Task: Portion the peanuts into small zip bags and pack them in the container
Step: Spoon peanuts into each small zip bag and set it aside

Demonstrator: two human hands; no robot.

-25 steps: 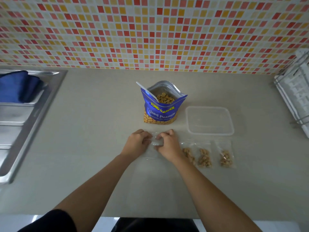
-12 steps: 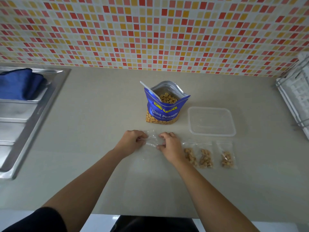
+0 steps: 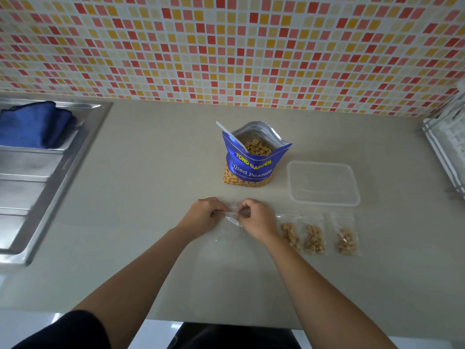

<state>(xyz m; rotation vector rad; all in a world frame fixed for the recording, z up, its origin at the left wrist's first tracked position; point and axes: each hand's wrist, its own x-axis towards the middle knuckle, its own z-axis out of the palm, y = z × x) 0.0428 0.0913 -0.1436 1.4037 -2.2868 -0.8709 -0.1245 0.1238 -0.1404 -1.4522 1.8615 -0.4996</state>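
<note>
An open blue bag of salted peanuts (image 3: 253,167) stands on the counter with a white spoon handle (image 3: 230,134) sticking out of it. To its right lies a clear plastic container (image 3: 323,183), with nothing in it. My left hand (image 3: 202,214) and my right hand (image 3: 258,219) pinch the top edge of a small clear zip bag (image 3: 230,220) in front of the peanut bag. Three small zip bags with peanuts lie in a row to the right: one (image 3: 290,235) by my right wrist, a second (image 3: 314,239), a third (image 3: 346,240).
A steel sink (image 3: 37,177) with a blue cloth (image 3: 35,124) is at the left. A white wire rack (image 3: 448,144) stands at the right edge. The tiled wall runs along the back; the counter's front edge is below my arms.
My hands have drawn slightly apart along the top of the clear zip bag. The rest of the counter is unchanged.
</note>
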